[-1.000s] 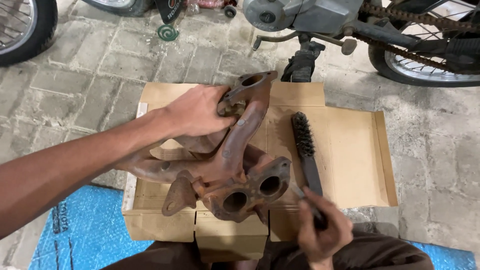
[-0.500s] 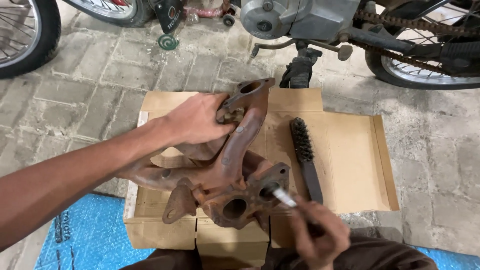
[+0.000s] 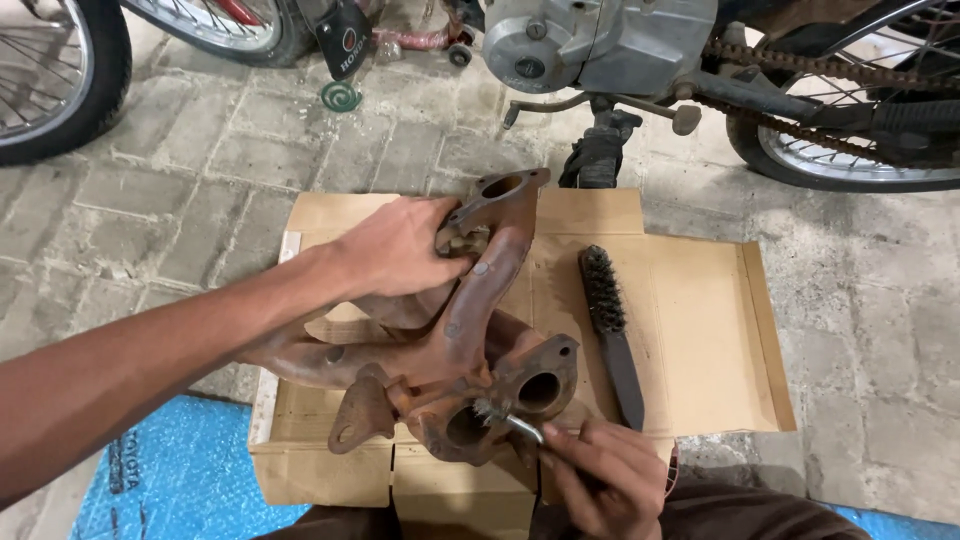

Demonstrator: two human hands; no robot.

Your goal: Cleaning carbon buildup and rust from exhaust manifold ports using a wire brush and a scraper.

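Pinching a small wire brush [image 3: 505,418] at the near edge, the right hand [image 3: 605,480] has its fingers closed tight around the thin metal stem. A second ago the hand sat lower and right of the openings; now the bristle tip is at the rim of the near-left round opening, so the scrubbing looks to have moved onto that port. The rusty exhaust manifold [image 3: 470,330] lies on flattened cardboard [image 3: 690,330] — its long axis runs from the near flange up and slightly right to the far flange, openings facing the person. The left hand [image 3: 400,255] wraps closed around the far pipe, steadying it as before. Just right lies a black wire brush [image 3: 610,330], untouched, pointing near-far. Beyond, on the paving, stands a motorcycle [image 3: 600,45].
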